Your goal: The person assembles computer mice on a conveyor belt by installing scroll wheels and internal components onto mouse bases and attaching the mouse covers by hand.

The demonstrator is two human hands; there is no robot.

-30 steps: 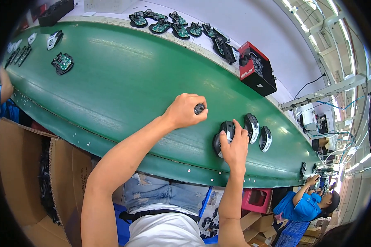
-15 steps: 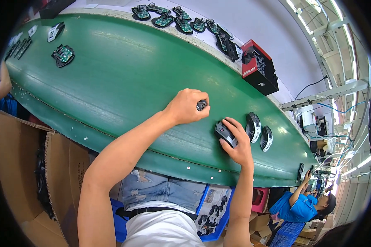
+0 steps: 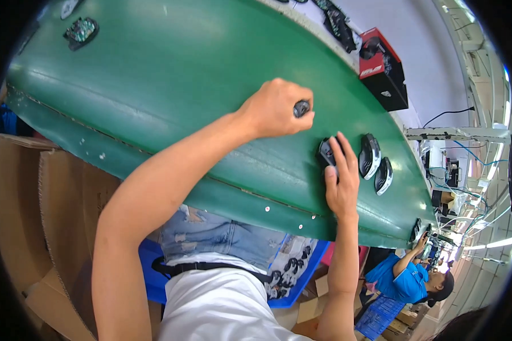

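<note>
My left hand point(image 3: 281, 108) is closed in a fist above the green work surface point(image 3: 199, 74). Out of its curled fingers pokes the end of a small dark, rounded part point(image 3: 301, 108), the rest of which is hidden. To the right, my right hand point(image 3: 343, 182) is around a black computer mouse point(image 3: 325, 151) lying on the surface, thumb on the near side and fingers along the far side. Just beyond that hand lie two black-and-white curved mouse shells, one larger point(image 3: 370, 157) and one smaller point(image 3: 383, 176).
A red-and-black box point(image 3: 383, 71) with dark parts stands at the far edge. A circuit board on a black base point(image 3: 81, 33) lies far left. Cardboard cartons point(image 3: 68, 199) and a blue crate point(image 3: 293, 295) are below. A co-worker in blue point(image 3: 403, 281) sits at right.
The whole view has shifted, so the box and shells appear higher and farther right. My right fingers look straighter along the mouse. My left fist still holds the dark part.
</note>
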